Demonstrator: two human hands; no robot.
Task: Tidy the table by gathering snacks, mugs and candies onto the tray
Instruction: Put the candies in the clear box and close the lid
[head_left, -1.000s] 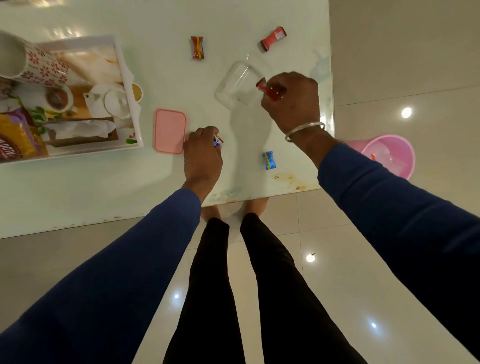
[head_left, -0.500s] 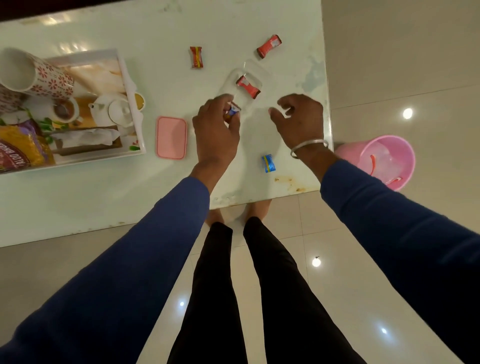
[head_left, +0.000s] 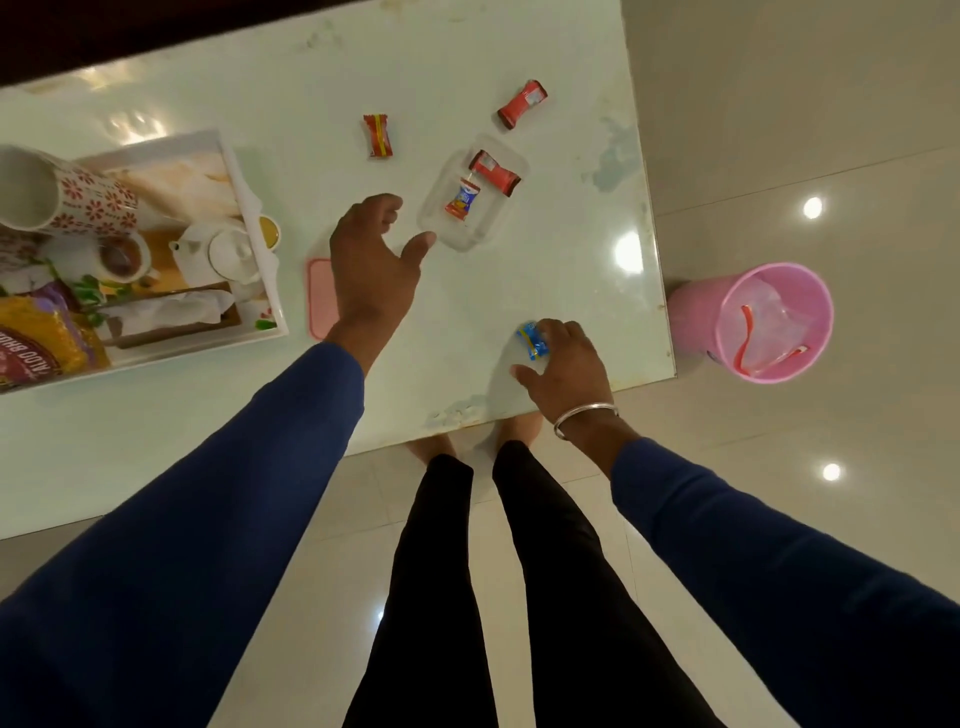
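Candy-gathering step: right hand closing fingertips on blue candy at lower right, left hand open and empty at centre; next, lift into clear container.

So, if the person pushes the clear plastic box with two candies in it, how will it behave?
The clear box looks thin and nearly empty, so it is probably light and would slide easily on the glossy table. It sits low and flat, so tipping seems unlikely. The two candies lie loose and may shift inside.

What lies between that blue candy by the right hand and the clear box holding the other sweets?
Nothing visible: only bare table separates the blue candy, which the right hand touches, from the clear box.
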